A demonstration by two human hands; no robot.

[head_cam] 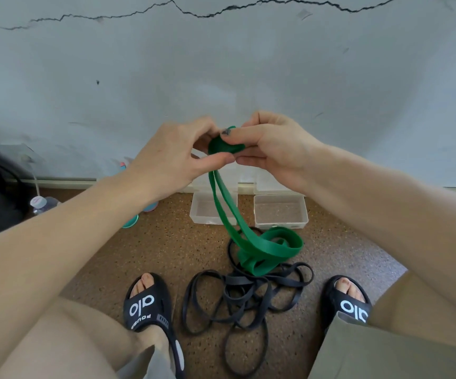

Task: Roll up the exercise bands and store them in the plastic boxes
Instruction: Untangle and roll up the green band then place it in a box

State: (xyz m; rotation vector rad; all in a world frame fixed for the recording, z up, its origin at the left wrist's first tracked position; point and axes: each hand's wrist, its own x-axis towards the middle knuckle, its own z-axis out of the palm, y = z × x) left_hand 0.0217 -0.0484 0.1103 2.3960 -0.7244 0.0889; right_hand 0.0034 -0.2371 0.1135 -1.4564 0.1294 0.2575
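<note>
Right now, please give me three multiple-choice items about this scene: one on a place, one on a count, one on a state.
1. Where does the black band lie?
A. On the floor between the feet
B. Inside the right box
C. Over the left forearm

2. How many clear plastic boxes stand open by the wall?
A. One
B. Two
C. Four

3. What is the state of the green band?
A. Fully rolled and stored
B. Untouched on the floor
C. Rolled at the top end, the rest hanging to the floor

Answers:
1 A: it lies in loose loops on the floor, between the two sandals.
2 B: the left box and the right box stand side by side.
3 C: the left hand and the right hand pinch a small roll, and two strands drop down.
</note>
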